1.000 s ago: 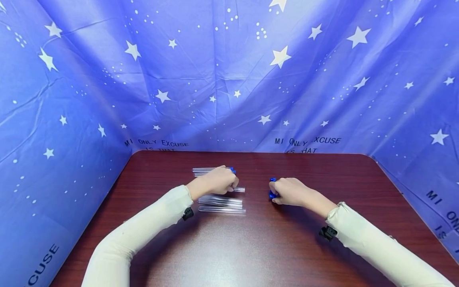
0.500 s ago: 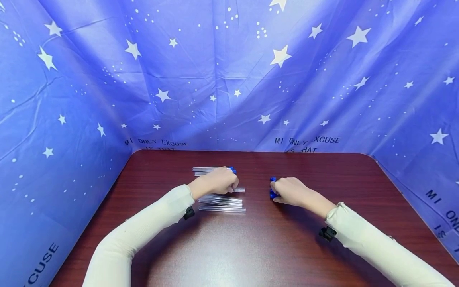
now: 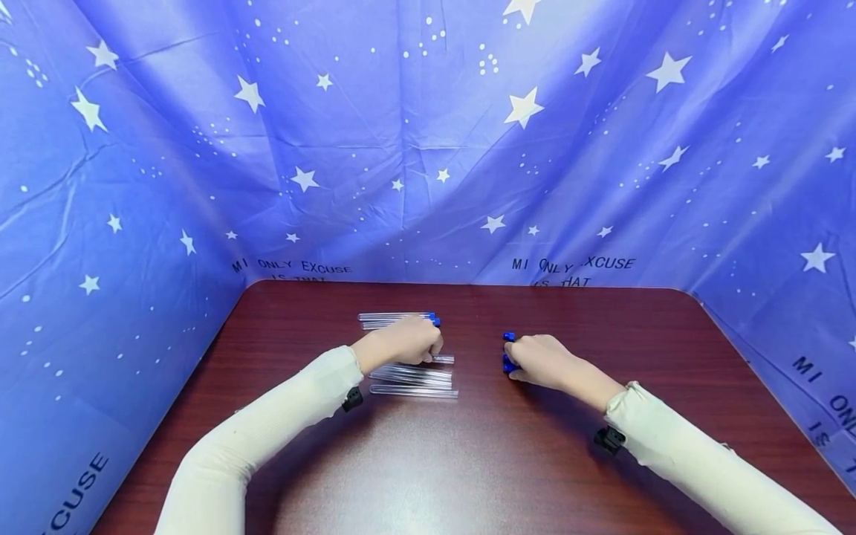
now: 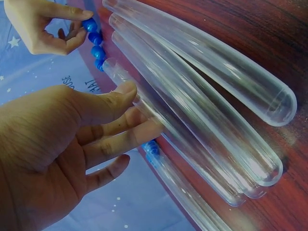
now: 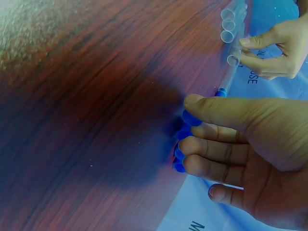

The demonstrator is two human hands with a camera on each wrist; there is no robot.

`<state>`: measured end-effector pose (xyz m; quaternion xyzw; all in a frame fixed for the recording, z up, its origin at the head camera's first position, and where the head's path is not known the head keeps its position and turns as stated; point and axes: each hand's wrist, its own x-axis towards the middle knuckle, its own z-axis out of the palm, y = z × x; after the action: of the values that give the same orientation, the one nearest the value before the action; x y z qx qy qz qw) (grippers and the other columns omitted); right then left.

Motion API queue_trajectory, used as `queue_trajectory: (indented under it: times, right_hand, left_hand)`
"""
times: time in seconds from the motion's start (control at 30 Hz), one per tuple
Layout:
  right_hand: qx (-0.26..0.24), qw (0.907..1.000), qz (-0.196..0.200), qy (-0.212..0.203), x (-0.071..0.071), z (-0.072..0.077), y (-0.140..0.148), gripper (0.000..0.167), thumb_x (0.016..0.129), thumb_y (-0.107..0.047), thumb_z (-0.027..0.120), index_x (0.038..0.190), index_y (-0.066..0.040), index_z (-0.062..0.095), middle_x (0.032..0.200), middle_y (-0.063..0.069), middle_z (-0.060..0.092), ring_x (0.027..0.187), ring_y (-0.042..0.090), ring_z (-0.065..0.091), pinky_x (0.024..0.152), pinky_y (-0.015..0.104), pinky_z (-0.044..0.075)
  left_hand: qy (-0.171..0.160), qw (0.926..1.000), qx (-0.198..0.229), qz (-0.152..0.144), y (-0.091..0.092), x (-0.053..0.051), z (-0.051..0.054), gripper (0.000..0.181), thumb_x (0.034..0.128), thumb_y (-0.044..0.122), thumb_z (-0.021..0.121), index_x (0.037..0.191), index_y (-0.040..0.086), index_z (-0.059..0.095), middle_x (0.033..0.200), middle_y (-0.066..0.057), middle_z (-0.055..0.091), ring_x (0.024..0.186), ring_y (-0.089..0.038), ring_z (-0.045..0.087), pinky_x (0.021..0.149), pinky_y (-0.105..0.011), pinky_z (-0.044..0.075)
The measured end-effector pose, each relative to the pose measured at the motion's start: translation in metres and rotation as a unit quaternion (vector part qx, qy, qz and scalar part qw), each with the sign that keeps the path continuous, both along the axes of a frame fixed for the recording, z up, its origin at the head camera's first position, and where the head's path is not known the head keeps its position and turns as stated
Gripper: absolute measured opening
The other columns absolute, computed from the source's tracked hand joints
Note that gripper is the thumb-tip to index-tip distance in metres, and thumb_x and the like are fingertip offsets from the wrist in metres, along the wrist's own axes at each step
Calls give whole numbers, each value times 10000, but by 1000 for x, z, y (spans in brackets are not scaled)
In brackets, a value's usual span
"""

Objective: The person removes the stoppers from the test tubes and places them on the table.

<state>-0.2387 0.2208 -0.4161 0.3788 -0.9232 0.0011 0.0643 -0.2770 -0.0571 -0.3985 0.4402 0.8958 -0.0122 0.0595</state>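
My left hand (image 3: 404, 338) pinches a clear test tube (image 4: 195, 166) between thumb and fingers, its open end pointing right toward the caps. Several other uncapped test tubes (image 3: 414, 391) lie just in front of it, roughly parallel. Behind the hand are two tubes (image 3: 388, 317) fitted with blue caps (image 3: 435, 321), partly covered by the knuckles. On the right, my right hand (image 3: 545, 360) pinches one blue cap (image 5: 191, 118) at the nearer end of a short row. More blue caps (image 5: 179, 164) sit beside its fingertips, some hidden by the fingers.
All of this lies on a dark red-brown wooden table (image 3: 414, 461). A blue star-printed cloth (image 3: 401, 148) hangs around the back and sides. Bare tabletop separates the two hands.
My left hand has come slightly nearer the front, and the pinched test tube has shifted toward the other uncapped tubes. The right hand has stayed almost in place at the caps.
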Motion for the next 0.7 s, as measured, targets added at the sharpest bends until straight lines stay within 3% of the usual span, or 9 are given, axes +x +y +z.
queue_trajectory:
  times: [0.4,0.7]
  right_hand:
    - [528,9977,-419,-5,1,0,-7,323,793,-287,870,751,-136,588,595,-53,483,528,82,476,508,333,481]
    - [532,9975,-444,168,-2,-4,-5,298,788,-270,872,779,-104,625,624,-4,563,555,146,580,541,369,523]
  left_hand:
    - [-29,10000,-18,75,0,-1,-3,83,870,125,788,796,144,757,836,48,740,825,-137,688,912,-395,536]
    - [-61,10000,-36,-19,0,-3,-4,94,857,125,802,776,143,756,783,53,736,766,-133,682,801,-343,551]
